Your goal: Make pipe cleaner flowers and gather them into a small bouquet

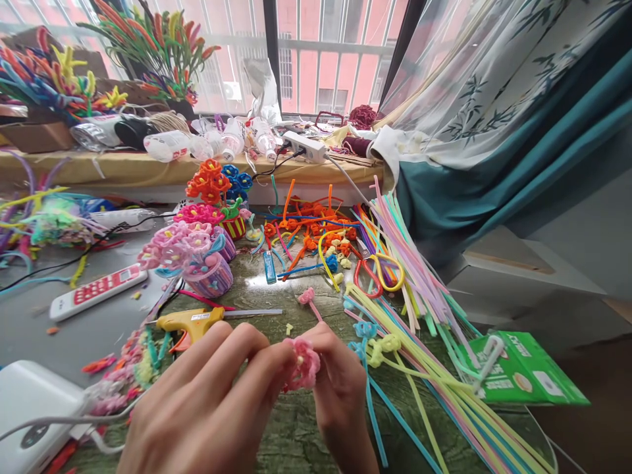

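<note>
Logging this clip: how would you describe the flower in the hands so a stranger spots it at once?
Over the near side of the green table, the left hand and right hand come together. Between them sits the flower, pink with a small yellow centre. Unlike the lighter pink bunch in the pot, it is a single bloom, held in the hands.

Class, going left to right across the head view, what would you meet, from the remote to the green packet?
Remote → glue gun → held pink flower → scissors → green packet.
</note>
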Action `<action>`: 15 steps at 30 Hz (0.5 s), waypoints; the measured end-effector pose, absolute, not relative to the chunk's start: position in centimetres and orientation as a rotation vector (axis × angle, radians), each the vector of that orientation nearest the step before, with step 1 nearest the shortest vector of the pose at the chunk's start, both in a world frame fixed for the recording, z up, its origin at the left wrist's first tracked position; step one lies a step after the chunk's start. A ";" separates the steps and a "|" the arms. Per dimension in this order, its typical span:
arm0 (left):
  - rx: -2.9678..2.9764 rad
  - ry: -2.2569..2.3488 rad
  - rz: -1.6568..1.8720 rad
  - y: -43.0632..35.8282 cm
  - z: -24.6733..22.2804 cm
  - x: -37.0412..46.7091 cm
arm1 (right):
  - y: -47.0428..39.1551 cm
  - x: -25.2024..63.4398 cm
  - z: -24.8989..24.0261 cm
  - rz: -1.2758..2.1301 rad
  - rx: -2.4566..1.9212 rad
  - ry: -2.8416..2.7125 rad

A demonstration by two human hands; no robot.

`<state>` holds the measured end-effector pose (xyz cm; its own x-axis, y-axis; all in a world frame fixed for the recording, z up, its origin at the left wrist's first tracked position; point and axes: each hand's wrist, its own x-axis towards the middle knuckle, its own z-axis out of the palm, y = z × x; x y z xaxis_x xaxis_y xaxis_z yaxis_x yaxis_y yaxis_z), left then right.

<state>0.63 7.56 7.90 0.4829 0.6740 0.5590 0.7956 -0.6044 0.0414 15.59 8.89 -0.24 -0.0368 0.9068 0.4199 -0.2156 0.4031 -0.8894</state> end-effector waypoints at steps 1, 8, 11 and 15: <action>-2.501 -1.250 -0.796 7.6 7.9 0.7 | 8.9 15.6 -0.2 1.040 -0.708 -1.287; -2.430 -1.318 -0.939 7.4 8.3 1.2 | 9.0 15.7 -0.3 1.065 -0.730 -1.278; -2.410 -1.358 -1.002 7.2 8.3 1.6 | 8.9 15.6 -0.5 1.062 -0.719 -1.273; -2.307 -1.447 -1.104 7.1 8.4 2.5 | 9.1 15.4 -1.0 1.045 -0.690 -1.260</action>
<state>2.47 7.10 8.45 0.2407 0.6894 0.6832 0.8408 -0.4998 0.2081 15.40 9.13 -1.01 -0.0224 0.9077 0.4191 -0.2439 0.4016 -0.8827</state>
